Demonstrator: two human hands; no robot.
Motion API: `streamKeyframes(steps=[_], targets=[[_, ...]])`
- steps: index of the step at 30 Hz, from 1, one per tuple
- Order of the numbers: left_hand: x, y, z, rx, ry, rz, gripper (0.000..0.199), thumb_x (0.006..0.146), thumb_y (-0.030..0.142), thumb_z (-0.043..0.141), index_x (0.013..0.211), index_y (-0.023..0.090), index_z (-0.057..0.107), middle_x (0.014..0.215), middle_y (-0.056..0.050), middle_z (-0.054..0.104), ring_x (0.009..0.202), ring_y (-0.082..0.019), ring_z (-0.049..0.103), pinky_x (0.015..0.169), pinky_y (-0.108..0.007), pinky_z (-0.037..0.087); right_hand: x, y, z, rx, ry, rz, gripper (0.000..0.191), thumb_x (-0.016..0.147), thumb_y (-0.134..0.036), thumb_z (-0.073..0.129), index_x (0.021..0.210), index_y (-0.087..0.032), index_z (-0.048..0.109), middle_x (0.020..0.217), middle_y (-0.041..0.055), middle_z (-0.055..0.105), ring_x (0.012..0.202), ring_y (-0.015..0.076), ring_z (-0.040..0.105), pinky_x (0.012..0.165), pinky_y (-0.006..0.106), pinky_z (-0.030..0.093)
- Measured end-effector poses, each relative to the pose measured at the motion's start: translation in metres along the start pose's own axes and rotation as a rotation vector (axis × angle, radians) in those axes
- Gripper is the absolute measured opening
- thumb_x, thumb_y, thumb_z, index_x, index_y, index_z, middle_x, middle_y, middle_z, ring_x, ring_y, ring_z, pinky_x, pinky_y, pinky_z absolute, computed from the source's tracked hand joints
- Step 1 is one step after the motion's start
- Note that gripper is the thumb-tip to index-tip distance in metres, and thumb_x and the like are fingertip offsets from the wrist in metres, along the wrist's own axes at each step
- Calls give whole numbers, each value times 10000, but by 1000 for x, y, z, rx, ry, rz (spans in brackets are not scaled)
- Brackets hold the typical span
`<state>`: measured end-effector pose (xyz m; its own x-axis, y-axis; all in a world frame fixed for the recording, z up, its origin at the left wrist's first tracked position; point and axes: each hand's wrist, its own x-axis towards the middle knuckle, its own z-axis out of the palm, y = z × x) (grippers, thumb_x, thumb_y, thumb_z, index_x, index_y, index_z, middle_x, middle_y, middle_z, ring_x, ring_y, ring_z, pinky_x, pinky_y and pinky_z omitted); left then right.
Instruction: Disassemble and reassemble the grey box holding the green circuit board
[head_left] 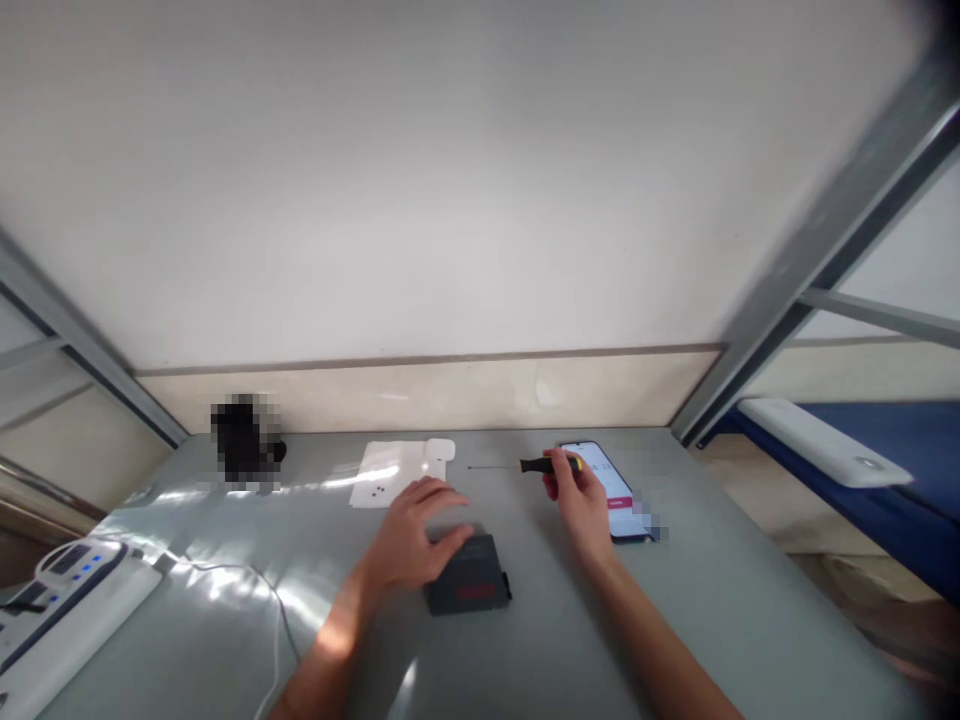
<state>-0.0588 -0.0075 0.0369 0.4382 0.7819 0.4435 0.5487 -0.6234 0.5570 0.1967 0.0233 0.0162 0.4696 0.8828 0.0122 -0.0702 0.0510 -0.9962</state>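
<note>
A screwdriver (538,465) with a black and yellow handle and a thin shaft is held in my right hand (579,500), its tip pointing left. Under and beside that hand lies a phone (600,470) with its screen lit. My left hand (412,530) is open, thumb and fingers apart, over the upper left of a dark grey box-like case (472,575) with red lettering. Whether the hand touches the case I cannot tell. Beyond the left hand lies a white sheet (375,470) with several small dark bits on it, and a small white rounded piece (440,449) at its corner.
A white power strip (67,600) with blue-lit ports stands at the left, its white cable (274,610) running over the grey table (750,600). A blurred black object (244,440) stands at the back left. Metal posts (750,330) frame the table; a white wall rises behind.
</note>
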Motion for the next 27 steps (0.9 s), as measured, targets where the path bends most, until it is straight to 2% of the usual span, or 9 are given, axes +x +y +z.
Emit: streamKeyframes(steps=[3,4,6,9,13,17,22,25,27], targets=[[-2,15,2,-128,-322,31,573,750,428,902,1280,329,709,1227,-80,722,1194,-305,657,1069,-454,546,6,0,-5,30,82,-10,585,775,-761,711,925,-195,714,663,-11,613,585,156,518,576,297,410],[-3,17,3,-131,-392,55,643,685,423,941,1282,343,715,1262,-79,708,1225,-320,644,1090,-468,536,8,0,-6,41,106,-10,578,783,-751,705,936,-194,711,664,-14,607,586,154,511,576,297,404],[-3,19,6,-107,-435,81,625,646,360,953,1237,355,748,1283,-74,696,1231,-327,646,1095,-471,539,10,0,-8,59,140,-8,565,789,-736,699,942,-192,706,658,-18,595,584,153,500,575,300,391],[-3,19,9,-98,-363,53,567,699,273,906,1241,342,755,1270,-69,720,1188,-309,684,1064,-445,572,10,1,-8,80,156,-9,549,785,-718,714,929,-188,710,647,-25,581,579,147,485,579,301,376],[-1,16,11,-200,-216,-79,490,823,302,839,1301,313,732,1338,-71,737,1159,-280,738,1007,-408,614,11,-4,-8,103,181,-44,564,765,-738,715,905,-192,698,637,-39,553,582,140,473,585,295,363],[-1,9,21,-351,-132,-242,256,982,312,678,1221,299,772,1166,-48,820,1022,-238,794,882,-373,659,16,-13,-14,120,225,-67,579,727,-768,710,874,-213,636,610,-57,519,556,137,451,561,288,342],[2,-2,34,-438,-5,-338,216,994,339,650,1137,269,795,1189,-70,812,1100,-262,769,970,-415,629,14,-24,-22,118,251,-69,566,735,-762,712,892,-231,593,678,-47,572,606,140,494,572,270,359],[2,-4,37,-525,10,-362,243,999,366,617,1141,253,780,1159,-71,810,1103,-258,752,1016,-413,593,8,-27,-24,94,225,-75,580,716,-769,739,869,-226,602,746,-33,589,665,145,528,586,258,380],[1,-3,36,-570,-10,-374,274,965,392,658,1170,241,760,1190,-75,794,1121,-263,733,1030,-409,572,3,-27,-25,73,186,-108,595,714,-786,737,839,-223,593,730,-42,545,661,138,497,591,253,385]])
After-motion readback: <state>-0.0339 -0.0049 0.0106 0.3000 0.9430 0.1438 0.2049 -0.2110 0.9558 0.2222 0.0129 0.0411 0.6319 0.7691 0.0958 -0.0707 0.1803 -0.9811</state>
